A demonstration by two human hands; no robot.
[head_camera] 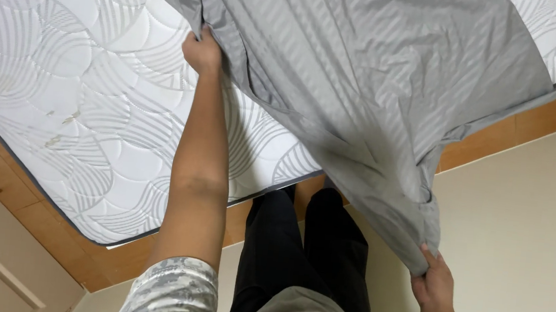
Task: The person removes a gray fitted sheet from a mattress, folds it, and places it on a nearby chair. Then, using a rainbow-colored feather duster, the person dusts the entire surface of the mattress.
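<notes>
Grey sheet (370, 69): spread over far part of mattress (58, 85), one corner hanging off near edge. Left hand (201, 51) grip pinching sheet edge mid-mattress. Right hand (431, 283) grip pinching hanging corner, off bed frame (109, 255).

There is a single view, from a camera worn on the person's head. It looks steeply down along the outstretched arms and the person's own legs, over the mattress (58, 85) filling 9 to 12 o'clock. It sits close: the left hand (201, 50) and right hand (433, 284) both lie within arm's reach, and the floor (532, 224) shows at 3 o'clock.
</notes>
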